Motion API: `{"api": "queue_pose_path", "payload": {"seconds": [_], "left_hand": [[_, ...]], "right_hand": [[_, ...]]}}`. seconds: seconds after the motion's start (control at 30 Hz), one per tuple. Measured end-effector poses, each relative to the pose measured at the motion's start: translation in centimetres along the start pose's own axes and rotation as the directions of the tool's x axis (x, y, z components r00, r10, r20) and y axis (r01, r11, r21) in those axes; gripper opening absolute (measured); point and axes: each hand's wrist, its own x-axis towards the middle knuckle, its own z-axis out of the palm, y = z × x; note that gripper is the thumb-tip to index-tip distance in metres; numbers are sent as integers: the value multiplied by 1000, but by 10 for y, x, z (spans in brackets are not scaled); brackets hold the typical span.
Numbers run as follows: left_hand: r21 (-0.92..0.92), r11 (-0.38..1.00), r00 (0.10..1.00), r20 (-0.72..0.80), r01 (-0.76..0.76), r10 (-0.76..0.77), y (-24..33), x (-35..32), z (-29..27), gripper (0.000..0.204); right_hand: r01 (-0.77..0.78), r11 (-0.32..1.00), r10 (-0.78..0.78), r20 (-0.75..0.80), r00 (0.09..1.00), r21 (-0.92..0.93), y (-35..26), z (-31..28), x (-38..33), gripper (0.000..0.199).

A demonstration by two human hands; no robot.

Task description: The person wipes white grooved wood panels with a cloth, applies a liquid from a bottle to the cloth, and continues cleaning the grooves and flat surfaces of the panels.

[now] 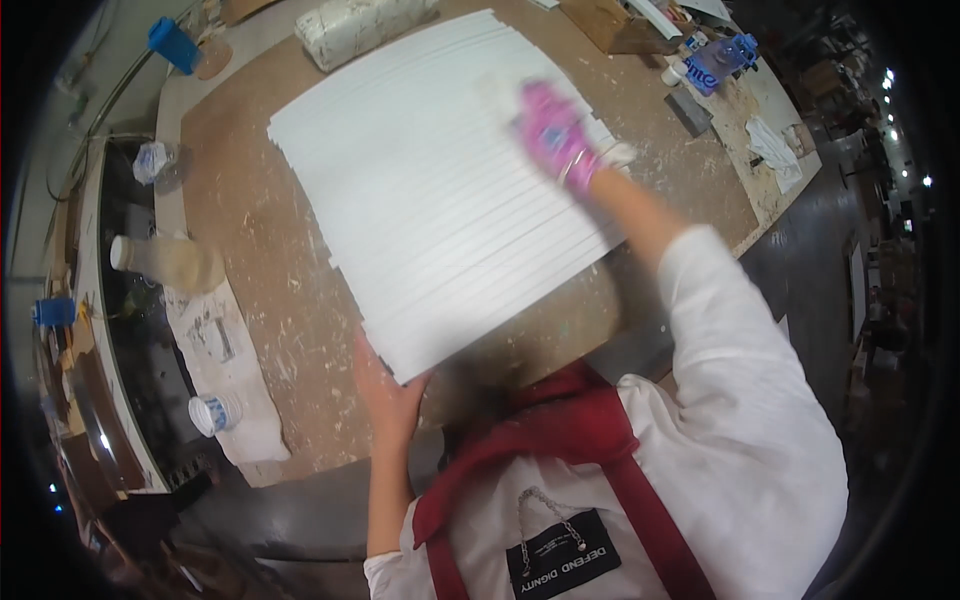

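A large white panel of narrow strips lying side by side [430,190] is tilted over the worktable, its far end near a paint-smeared white block [355,25]. At the panel's near left corner is my bare left hand [388,385], closed around the edge, with its fingertips hidden beneath. My right hand [555,135], in a pink glove, presses on the far right part of the panel and is blurred by motion. Whitish material like a cloth [618,154] sticks out beside the glove, and a pale blur shows at its other side.
A brown board [250,230] with white specks covers the worktable. Along its left stand a cloudy jar [185,262], a small white tub [213,413] and a blue cup [172,45]. At the far right are a bottle [722,65], a dark block [688,112] and a wooden box [610,28].
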Motion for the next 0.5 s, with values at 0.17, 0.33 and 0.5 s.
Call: {"api": "queue_pose_path", "payload": {"seconds": [0.17, 0.33, 0.5], "left_hand": [[-14, 1000, 1000, -3, 25, -25, -1, 1, 3, 100], [7, 1000, 997, 73, 15, -16, -20, -8, -2, 99], [-54, 998, 1000, 2, -10, 10, -3, -2, 5, 101]], "right_hand": [[340, 884, -320, 115, 940, -321, -81, 8, -54, 54], [619, 731, -616, 113, 780, -287, -94, -23, -103, 60], [-157, 983, 94, 472, 876, 95, -12, -64, -83, 39]]}}
